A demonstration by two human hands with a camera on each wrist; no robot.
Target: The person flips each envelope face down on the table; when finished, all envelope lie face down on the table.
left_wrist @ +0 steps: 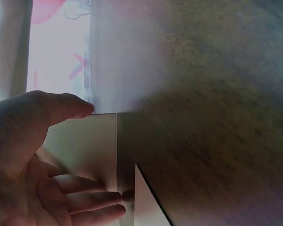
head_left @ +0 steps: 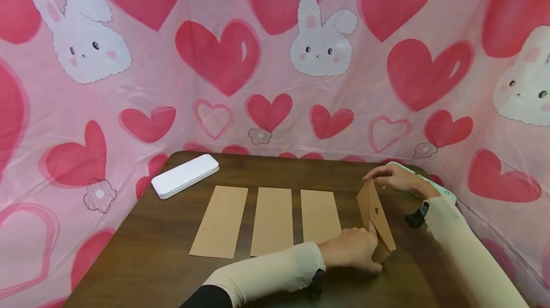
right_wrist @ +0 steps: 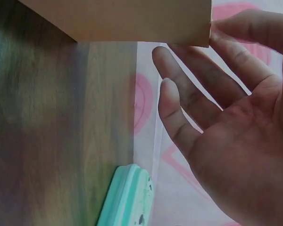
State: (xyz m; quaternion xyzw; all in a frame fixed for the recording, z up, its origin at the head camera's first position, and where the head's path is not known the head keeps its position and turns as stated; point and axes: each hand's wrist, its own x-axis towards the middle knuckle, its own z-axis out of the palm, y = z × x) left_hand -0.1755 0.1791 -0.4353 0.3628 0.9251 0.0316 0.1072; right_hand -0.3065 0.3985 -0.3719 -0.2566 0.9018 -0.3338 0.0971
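Observation:
A folded brown kraft-paper card point(head_left: 382, 222) with small dark print stands partly opened near the right side of the table. My right hand point(head_left: 397, 178) pinches its far upper corner between thumb and index finger, as the right wrist view shows; the other fingers of that hand point(right_wrist: 236, 122) are loosely bent below the card point(right_wrist: 146, 21). At the near end, my left hand point(head_left: 352, 248) touches the card with an extended index finger, its thumb beside the lower edge. In the left wrist view, the left hand point(left_wrist: 47, 155) spreads along the card panel point(left_wrist: 85, 141).
Three flat brown cards, the left point(head_left: 220, 222), middle point(head_left: 272, 222) and right point(head_left: 320, 215), lie in a row on the dark wooden table point(head_left: 146, 246). A white case point(head_left: 185, 175) lies back left. A mint-green case point(head_left: 447, 194) sits at the right edge, partly behind the right arm.

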